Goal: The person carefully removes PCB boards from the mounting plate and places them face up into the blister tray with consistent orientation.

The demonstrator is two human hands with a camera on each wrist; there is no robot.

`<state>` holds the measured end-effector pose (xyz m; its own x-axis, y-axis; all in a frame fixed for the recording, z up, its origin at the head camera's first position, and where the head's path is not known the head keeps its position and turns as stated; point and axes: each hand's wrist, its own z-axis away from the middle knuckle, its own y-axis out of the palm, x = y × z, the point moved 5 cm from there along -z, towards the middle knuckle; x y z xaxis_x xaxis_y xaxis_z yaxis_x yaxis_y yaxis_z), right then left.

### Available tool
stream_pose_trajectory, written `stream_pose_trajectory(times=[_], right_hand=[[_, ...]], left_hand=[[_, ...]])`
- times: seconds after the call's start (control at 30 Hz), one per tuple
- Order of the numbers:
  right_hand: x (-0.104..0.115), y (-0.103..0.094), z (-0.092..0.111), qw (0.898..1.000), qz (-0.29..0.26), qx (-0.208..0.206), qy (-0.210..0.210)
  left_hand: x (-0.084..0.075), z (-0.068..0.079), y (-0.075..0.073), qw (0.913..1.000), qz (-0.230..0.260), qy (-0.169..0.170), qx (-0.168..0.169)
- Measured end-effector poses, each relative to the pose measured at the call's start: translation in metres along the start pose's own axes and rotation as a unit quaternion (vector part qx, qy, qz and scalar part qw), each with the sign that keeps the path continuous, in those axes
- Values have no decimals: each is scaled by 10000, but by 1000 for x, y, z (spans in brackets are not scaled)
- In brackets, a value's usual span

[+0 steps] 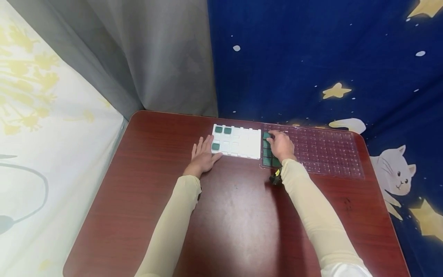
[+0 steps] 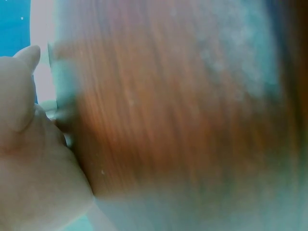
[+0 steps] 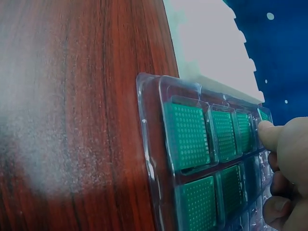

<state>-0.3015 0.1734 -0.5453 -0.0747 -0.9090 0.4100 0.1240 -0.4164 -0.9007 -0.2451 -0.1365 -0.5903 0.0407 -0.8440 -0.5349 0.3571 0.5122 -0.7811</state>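
Observation:
My left hand (image 1: 203,157) rests flat at the left end of a white slotted tray (image 1: 247,143), fingers straight and thumb along its near edge. Three green boards sit in that tray's left part, among them a near-left one (image 1: 215,146). My right hand (image 1: 282,145) is over a clear plastic tray (image 1: 328,152) to the right. Its thumb and a finger pinch a green perforated circuit board (image 3: 263,114) at the far-left pocket. More green circuit boards (image 3: 189,137) lie in the pockets nearest the white tray. The left wrist view is blurred, showing part of the left hand (image 2: 38,168).
Both trays lie side by side near the far edge of a reddish-brown wooden table (image 1: 138,192). A small black object with a yellow mark (image 1: 275,177) is by the right wrist. Behind the table hang a grey curtain (image 1: 173,57) and a blue star-patterned one (image 1: 294,57).

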Motion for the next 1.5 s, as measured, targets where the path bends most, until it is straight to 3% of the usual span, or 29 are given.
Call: stream_pose_trajectory(times=[1.5], right_hand=[[-1, -3, -15, 9948, 442, 915, 19]], left_hand=[[1, -2, 1, 10000, -50, -15, -61]])
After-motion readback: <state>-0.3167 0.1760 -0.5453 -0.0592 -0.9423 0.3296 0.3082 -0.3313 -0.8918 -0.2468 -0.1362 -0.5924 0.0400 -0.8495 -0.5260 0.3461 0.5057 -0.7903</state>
